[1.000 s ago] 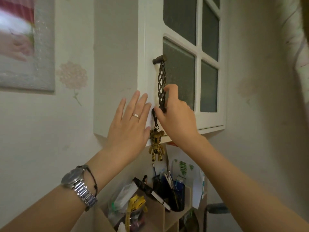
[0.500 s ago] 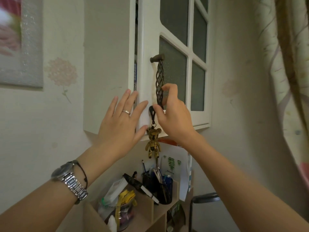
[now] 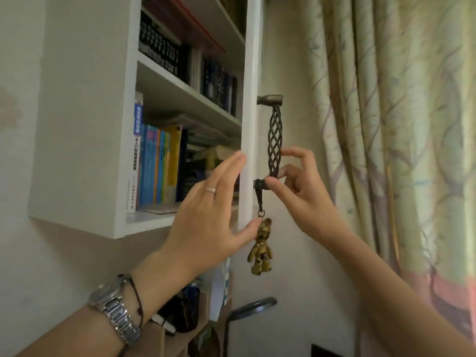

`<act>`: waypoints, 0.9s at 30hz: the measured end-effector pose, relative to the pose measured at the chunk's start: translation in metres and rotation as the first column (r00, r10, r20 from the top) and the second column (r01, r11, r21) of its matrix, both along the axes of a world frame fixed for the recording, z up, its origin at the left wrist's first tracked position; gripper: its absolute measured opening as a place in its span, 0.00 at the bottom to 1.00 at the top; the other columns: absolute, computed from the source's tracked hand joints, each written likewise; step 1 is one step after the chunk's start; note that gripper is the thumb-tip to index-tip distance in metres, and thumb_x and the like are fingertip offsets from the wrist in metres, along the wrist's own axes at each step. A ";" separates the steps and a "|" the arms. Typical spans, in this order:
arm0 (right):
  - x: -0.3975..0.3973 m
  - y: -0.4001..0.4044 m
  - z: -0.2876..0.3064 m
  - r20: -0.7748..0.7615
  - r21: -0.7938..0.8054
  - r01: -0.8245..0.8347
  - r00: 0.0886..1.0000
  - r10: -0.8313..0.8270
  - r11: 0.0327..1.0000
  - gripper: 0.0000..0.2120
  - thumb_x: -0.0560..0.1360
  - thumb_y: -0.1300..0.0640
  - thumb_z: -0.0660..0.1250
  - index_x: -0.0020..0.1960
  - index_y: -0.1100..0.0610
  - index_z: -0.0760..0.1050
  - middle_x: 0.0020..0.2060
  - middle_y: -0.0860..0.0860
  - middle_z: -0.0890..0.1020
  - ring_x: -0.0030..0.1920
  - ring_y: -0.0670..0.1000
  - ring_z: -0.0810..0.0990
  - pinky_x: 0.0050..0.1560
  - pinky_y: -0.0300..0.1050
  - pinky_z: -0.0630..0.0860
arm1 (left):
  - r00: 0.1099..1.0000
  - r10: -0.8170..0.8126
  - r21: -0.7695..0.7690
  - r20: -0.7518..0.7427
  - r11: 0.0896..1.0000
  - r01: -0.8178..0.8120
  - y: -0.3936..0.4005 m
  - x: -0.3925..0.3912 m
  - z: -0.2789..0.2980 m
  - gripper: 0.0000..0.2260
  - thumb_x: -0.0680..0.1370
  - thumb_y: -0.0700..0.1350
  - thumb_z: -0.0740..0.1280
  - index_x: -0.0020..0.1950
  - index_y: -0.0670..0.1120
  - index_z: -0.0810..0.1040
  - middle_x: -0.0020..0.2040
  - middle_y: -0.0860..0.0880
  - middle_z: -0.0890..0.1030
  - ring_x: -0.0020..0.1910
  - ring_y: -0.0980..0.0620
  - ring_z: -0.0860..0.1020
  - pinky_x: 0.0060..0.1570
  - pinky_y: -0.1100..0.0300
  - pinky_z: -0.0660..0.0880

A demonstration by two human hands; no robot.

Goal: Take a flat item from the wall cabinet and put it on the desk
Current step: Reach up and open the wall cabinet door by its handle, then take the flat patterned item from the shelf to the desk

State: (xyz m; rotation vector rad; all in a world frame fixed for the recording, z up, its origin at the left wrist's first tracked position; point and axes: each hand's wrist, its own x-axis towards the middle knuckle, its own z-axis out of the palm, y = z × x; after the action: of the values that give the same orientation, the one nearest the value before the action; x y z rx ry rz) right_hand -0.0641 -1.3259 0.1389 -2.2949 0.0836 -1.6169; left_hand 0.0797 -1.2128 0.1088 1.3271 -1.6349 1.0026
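The white wall cabinet (image 3: 82, 124) hangs at the left with its door (image 3: 251, 112) swung wide, seen edge-on. Inside, upright books (image 3: 157, 166) fill the lower shelf and dark volumes (image 3: 219, 86) stand on the shelf above; flat papers lie across the books' tops. My right hand (image 3: 298, 194) pinches the lower end of the twisted metal door handle (image 3: 275, 143) between thumb and fingers. My left hand (image 3: 213, 215) is spread flat against the door's inner edge, holding nothing. A small gold bear charm (image 3: 261, 247) dangles from the handle.
A patterned curtain (image 3: 386, 124) hangs at the right. Below the cabinet a wooden desk organiser (image 3: 185, 328) holds a dark pen cup (image 3: 185, 310) and papers. A dark curved chair back (image 3: 252, 306) stands beside it.
The cabinet door has swung from nearly closed to wide open, exposing the shelves of books. My right hand stayed on the handle and my left hand followed the door's edge.
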 end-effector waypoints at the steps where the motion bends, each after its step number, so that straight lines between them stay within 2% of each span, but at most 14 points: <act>1: -0.011 -0.004 0.000 0.000 0.016 -0.003 1.000 0.003 1.000 0.19 0.77 0.59 0.65 0.64 0.54 0.62 0.34 0.47 0.74 0.27 0.45 0.66 0.31 0.37 0.67 | 1.000 -0.016 0.004 -0.024 1.000 0.016 -0.005 -0.007 0.000 0.42 0.71 0.62 0.66 0.76 0.48 0.49 0.73 0.49 0.65 0.68 0.54 0.67 0.67 0.57 0.62; 3: -0.030 -0.013 0.000 0.008 0.041 -0.001 1.000 0.001 0.999 0.19 0.77 0.59 0.65 0.64 0.53 0.62 0.34 0.46 0.75 0.29 0.51 0.67 0.36 0.49 0.70 | 0.997 -0.035 0.036 -0.065 0.999 0.038 -0.017 -0.023 0.001 0.45 0.69 0.66 0.65 0.76 0.48 0.47 0.72 0.49 0.68 0.69 0.53 0.68 0.69 0.55 0.59; 5: -0.048 -0.021 -0.001 0.013 0.071 0.007 1.000 -0.008 0.997 0.19 0.77 0.58 0.65 0.64 0.51 0.63 0.34 0.46 0.75 0.31 0.61 0.69 0.42 0.64 0.73 | 0.995 -0.078 0.075 -0.065 0.994 0.082 -0.031 -0.040 0.001 0.44 0.69 0.68 0.63 0.76 0.50 0.48 0.73 0.50 0.67 0.70 0.52 0.66 0.70 0.54 0.59; 7: -0.064 -0.028 -0.001 0.011 0.108 0.018 1.000 -0.019 0.994 0.19 0.76 0.57 0.65 0.63 0.49 0.63 0.36 0.49 0.76 0.39 0.71 0.74 0.50 0.72 0.71 | 0.989 -0.128 0.089 -0.068 0.987 0.134 -0.045 -0.057 0.000 0.43 0.69 0.68 0.62 0.76 0.51 0.48 0.74 0.51 0.65 0.71 0.53 0.65 0.68 0.57 0.59; 8: -0.072 -0.030 -0.001 0.008 0.116 0.038 0.999 -0.039 0.992 0.19 0.76 0.57 0.65 0.63 0.48 0.63 0.37 0.52 0.77 0.42 0.73 0.74 0.51 0.73 0.70 | 0.987 -0.144 0.087 -0.070 0.985 0.150 -0.051 -0.063 0.000 0.43 0.69 0.68 0.62 0.76 0.51 0.48 0.75 0.51 0.64 0.71 0.53 0.65 0.68 0.57 0.59; 11: -0.095 -0.036 -0.002 0.007 0.127 0.160 0.987 -0.163 0.979 0.17 0.77 0.57 0.65 0.62 0.45 0.64 0.39 0.54 0.78 0.40 0.68 0.76 0.45 0.65 0.74 | 0.984 -0.171 0.080 -0.046 0.981 0.175 -0.072 -0.081 -0.002 0.44 0.69 0.70 0.62 0.77 0.51 0.48 0.76 0.51 0.60 0.73 0.53 0.62 0.69 0.59 0.57; 13: -0.110 -0.037 -0.002 0.025 0.092 0.301 0.952 -0.304 0.949 0.15 0.78 0.55 0.63 0.62 0.46 0.64 0.41 0.50 0.81 0.39 0.58 0.79 0.41 0.54 0.76 | 0.983 -0.180 0.072 -0.031 0.981 0.182 -0.085 -0.090 -0.002 0.45 0.68 0.71 0.62 0.77 0.51 0.48 0.77 0.53 0.58 0.74 0.56 0.58 0.68 0.62 0.52; 15: -0.128 -0.032 -0.002 0.109 0.007 0.468 0.878 -0.466 0.883 0.15 0.79 0.52 0.61 0.64 0.49 0.64 0.43 0.45 0.79 0.37 0.45 0.79 0.39 0.42 0.76 | 0.980 -0.199 0.084 -0.019 0.976 0.199 -0.096 -0.099 -0.002 0.47 0.67 0.72 0.62 0.77 0.51 0.48 0.78 0.54 0.55 0.74 0.59 0.54 0.68 0.64 0.48; 16: -0.137 -0.027 -0.002 0.140 -0.045 0.517 0.850 -0.507 0.855 0.16 0.78 0.50 0.61 0.65 0.49 0.63 0.44 0.43 0.78 0.39 0.43 0.78 0.39 0.39 0.75 | 0.977 -0.214 0.093 -0.011 0.972 0.214 -0.101 -0.103 -0.002 0.47 0.67 0.73 0.61 0.77 0.52 0.47 0.78 0.55 0.53 0.74 0.60 0.52 0.68 0.64 0.47; 19: -0.154 -0.015 -0.005 0.055 -0.241 0.607 0.787 -0.614 0.757 0.25 0.75 0.44 0.64 0.68 0.45 0.61 0.53 0.43 0.78 0.46 0.42 0.77 0.45 0.39 0.76 | 0.962 -0.274 0.100 0.012 0.957 0.272 -0.117 -0.114 -0.001 0.46 0.67 0.73 0.58 0.77 0.54 0.44 0.78 0.57 0.50 0.73 0.64 0.49 0.68 0.64 0.45; 22: -0.159 -0.022 -0.007 -0.038 -0.370 0.696 0.650 -0.759 0.615 0.30 0.73 0.46 0.68 0.71 0.45 0.60 0.59 0.44 0.76 0.50 0.39 0.74 0.46 0.44 0.78 | 0.942 -0.334 0.129 0.031 0.936 0.328 -0.134 -0.125 -0.001 0.40 0.72 0.69 0.55 0.77 0.54 0.44 0.78 0.57 0.49 0.74 0.63 0.47 0.69 0.62 0.46; 27: -0.185 -0.044 -0.005 -0.083 -0.342 0.764 0.556 -0.827 0.547 0.29 0.72 0.45 0.69 0.69 0.41 0.60 0.59 0.44 0.77 0.53 0.44 0.76 0.46 0.45 0.77 | 0.950 -0.309 0.187 0.054 0.937 0.294 -0.171 -0.131 -0.007 0.33 0.77 0.60 0.57 0.77 0.53 0.45 0.78 0.57 0.45 0.76 0.55 0.49 0.71 0.56 0.52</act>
State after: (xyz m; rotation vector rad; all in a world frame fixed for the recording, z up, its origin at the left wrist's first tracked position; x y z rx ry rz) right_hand -0.2491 -1.3700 0.1344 -2.8748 1.2432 -1.7712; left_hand -0.0514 -1.3838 0.1019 1.1110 -1.9587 0.7498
